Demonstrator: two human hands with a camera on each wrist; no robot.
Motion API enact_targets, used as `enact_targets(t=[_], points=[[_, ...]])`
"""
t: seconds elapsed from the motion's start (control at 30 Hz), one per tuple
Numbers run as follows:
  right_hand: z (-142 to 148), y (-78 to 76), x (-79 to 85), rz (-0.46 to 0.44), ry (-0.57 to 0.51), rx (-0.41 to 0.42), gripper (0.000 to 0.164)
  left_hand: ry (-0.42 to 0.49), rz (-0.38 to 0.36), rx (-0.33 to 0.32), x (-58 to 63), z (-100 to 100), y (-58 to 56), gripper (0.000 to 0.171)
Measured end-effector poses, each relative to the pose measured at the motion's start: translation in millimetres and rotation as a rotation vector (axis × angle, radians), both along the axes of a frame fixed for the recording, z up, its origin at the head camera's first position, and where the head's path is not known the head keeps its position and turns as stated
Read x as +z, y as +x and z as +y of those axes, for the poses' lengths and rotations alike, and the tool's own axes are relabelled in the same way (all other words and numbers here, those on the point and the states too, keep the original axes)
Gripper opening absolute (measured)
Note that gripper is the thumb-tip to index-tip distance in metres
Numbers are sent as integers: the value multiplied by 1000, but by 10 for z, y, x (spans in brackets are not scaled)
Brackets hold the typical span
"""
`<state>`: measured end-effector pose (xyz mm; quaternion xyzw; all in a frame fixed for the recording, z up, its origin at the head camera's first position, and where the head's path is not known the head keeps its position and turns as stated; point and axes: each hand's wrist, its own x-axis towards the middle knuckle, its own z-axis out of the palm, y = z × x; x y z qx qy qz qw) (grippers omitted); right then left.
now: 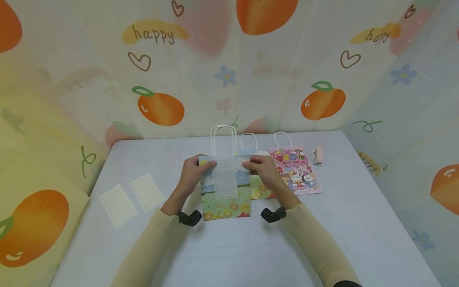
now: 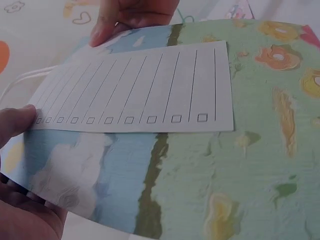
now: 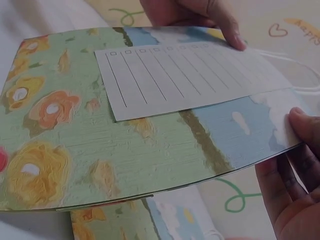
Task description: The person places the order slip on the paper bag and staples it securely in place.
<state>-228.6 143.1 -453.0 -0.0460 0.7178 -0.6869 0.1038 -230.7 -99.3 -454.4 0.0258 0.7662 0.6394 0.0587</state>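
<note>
A paper gift bag [image 1: 224, 210] painted with flowers, grass and blue sky is held up over the table, its white handles [image 1: 223, 127] at the top. My left hand [image 1: 189, 174] grips its upper left edge, thumb in front and fingers behind. On the upper right edge, my right hand [image 1: 268, 170] pinches it the same way. Against the bag's front lies a white lined sheet [image 2: 145, 90] with a row of small checkboxes. The left thumb [image 2: 17, 122] touches the sheet's upper corner, while the right thumb [image 3: 302, 122] presses the bag beside the sheet.
Behind the held bag lies a similar flowered bag [image 1: 259, 191], partly hidden. To its right is a pink cartoon bag [image 1: 297, 171], with a small pink clip-like object [image 1: 317, 156] beyond. Two lined sheets, a nearer sheet [image 1: 118, 206] and a farther sheet [image 1: 147, 193], lie on the left.
</note>
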Motion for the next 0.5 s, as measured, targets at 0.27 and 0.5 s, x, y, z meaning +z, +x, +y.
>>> enact_targets(t=[0.27, 0.5], points=[[15, 40, 109, -3, -2, 30, 28, -78, 29, -26, 77, -17, 44, 38], [18, 96, 200, 15, 4, 15, 31, -37, 75, -33, 134, -17, 96, 38]])
